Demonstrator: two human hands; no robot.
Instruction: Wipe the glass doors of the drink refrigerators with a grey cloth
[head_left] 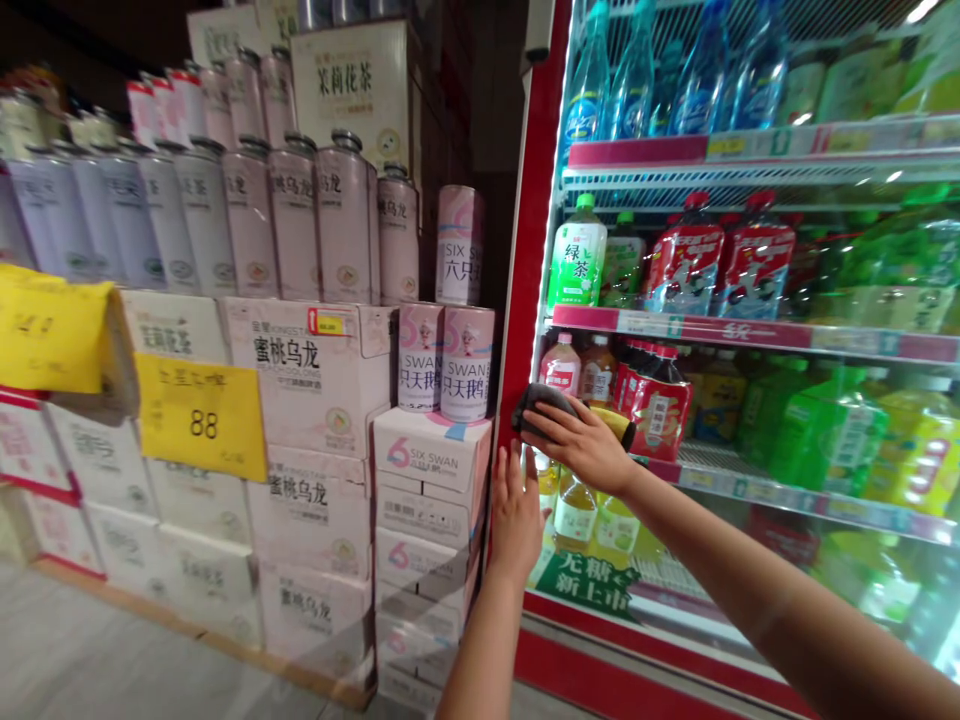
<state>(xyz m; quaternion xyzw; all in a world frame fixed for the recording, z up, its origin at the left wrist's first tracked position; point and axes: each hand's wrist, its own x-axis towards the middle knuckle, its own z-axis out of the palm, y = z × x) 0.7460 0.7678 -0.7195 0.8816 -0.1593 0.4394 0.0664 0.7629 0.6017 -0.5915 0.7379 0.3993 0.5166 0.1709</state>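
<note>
My right hand (581,440) presses a dark cloth (541,403) against the glass door (787,420) of a red-framed drinks fridge, near the door's left edge. Its fingers curl over the cloth. My left hand (515,515) lies flat with fingers stretched up, resting on the red fridge frame (525,250) just below the cloth. It holds nothing. Behind the glass stand bottles of green tea (576,255), red-labelled bottles (686,262) and yellow drinks (576,510).
Left of the fridge, stacked white and pink cartons (431,480) carry pink cans (446,360). Tall pale tins (296,215) line the upper stack. Yellow price signs (201,415) hang on the cartons. Grey floor (90,660) lies at the lower left.
</note>
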